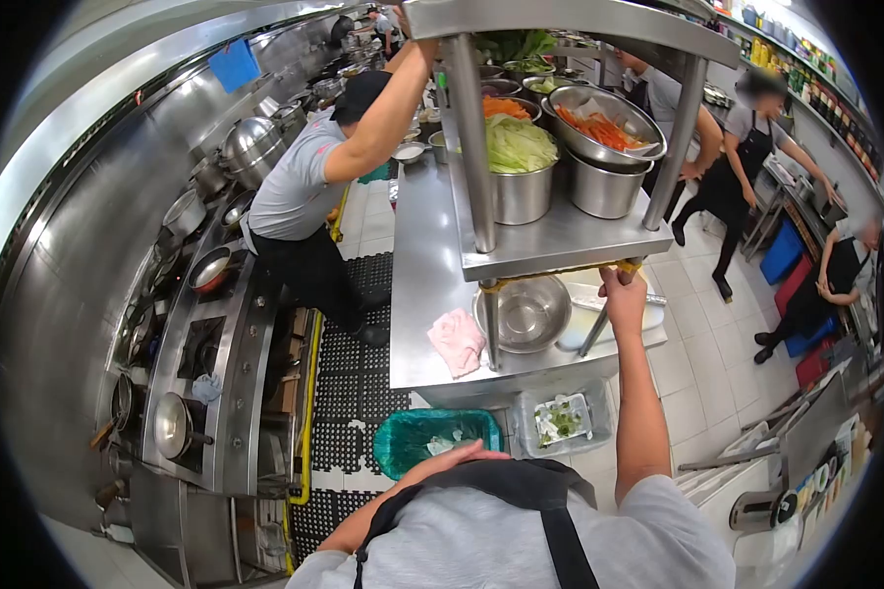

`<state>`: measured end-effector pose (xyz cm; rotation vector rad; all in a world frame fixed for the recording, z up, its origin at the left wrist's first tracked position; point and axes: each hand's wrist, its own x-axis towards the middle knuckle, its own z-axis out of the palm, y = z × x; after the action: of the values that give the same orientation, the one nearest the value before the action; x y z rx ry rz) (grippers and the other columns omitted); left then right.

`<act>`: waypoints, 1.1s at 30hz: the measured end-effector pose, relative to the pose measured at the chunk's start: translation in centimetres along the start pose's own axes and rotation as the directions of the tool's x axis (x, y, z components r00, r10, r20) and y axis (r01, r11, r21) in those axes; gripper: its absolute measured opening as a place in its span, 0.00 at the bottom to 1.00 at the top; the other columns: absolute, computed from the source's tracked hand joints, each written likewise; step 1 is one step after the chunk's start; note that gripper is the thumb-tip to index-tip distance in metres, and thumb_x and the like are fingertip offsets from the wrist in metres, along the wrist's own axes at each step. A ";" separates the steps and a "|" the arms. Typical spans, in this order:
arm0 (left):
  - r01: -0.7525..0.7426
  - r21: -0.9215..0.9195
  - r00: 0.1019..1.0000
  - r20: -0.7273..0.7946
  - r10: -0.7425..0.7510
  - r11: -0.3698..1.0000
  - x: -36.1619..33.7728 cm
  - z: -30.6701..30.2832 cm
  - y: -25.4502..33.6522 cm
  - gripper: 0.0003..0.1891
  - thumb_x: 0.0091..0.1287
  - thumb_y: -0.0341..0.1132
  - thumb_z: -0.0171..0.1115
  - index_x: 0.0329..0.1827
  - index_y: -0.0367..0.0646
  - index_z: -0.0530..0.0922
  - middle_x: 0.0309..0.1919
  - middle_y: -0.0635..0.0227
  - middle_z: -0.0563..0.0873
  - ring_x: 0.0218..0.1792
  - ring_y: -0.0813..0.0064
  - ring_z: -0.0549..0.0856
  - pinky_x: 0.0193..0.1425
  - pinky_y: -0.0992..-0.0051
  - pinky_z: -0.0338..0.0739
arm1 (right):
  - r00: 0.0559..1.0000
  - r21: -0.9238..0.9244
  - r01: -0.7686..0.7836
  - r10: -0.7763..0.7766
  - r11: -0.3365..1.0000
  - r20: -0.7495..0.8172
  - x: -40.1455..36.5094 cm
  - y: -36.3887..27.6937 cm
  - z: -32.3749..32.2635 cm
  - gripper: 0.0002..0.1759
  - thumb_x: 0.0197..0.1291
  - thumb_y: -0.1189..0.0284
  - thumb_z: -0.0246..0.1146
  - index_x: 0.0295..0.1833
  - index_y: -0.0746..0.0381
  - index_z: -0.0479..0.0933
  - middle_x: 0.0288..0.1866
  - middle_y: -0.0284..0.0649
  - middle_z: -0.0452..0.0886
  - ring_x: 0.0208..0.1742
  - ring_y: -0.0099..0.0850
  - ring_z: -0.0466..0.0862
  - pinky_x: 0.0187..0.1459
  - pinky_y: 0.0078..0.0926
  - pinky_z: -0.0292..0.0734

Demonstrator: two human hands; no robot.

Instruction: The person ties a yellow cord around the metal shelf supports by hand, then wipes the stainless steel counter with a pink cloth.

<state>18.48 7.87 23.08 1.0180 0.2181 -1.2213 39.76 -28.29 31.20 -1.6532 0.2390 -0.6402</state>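
Observation:
My right hand (622,290) is raised in front of me, its fingers wrapped around the upper part of a thin metal leg (593,332) just under the steel shelf (560,257). A yellow cord (550,276) runs along that shelf's front edge beside my fingers. My left hand (452,458) lies across my front at the apron, fingers stretched out, with nothing seen in it. Beneath the shelf, a steel bowl (530,316) rests on the counter (417,285). A pink cloth (457,342) lies left of it, and a white cutting board (584,332) is at its right.
On the shelf stand steel pots of shredded cabbage (521,145) and carrots (599,128). Below the counter are a green-lined bin (388,447) and a clear tub (599,432). A co-worker (300,187) reaches up at left, near the stove (231,334). Other people stand at right.

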 end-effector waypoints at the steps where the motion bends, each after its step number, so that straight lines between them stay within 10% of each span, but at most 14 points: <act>1: 0.034 -0.002 0.999 -0.037 -0.034 0.999 0.3 0.2 0.0 0.35 0.82 0.62 0.50 0.71 0.37 0.79 0.64 0.66 0.85 0.62 0.76 0.82 0.71 0.76 0.73 | 1.000 -0.004 -0.010 0.010 1.000 0.007 0.0 0.1 0.0 0.15 0.68 0.69 0.69 0.30 0.64 0.75 0.21 0.33 0.76 0.23 0.22 0.77 0.29 0.25 0.69; 33: -0.023 -0.173 0.998 0.059 0.034 0.985 0.1 -5.6 -3.7 0.29 0.79 0.58 0.59 0.62 0.37 0.83 0.55 0.67 0.89 0.53 0.79 0.87 0.59 0.78 0.81 | 0.999 -0.023 -0.025 0.026 0.999 0.042 1.6 3.1 -0.4 0.21 0.72 0.65 0.67 0.27 0.59 0.71 0.19 0.33 0.73 0.22 0.24 0.72 0.30 0.26 0.67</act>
<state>17.46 11.98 17.90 0.8302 0.2557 -1.1848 41.44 -30.05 28.69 -1.6808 0.2366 -0.5844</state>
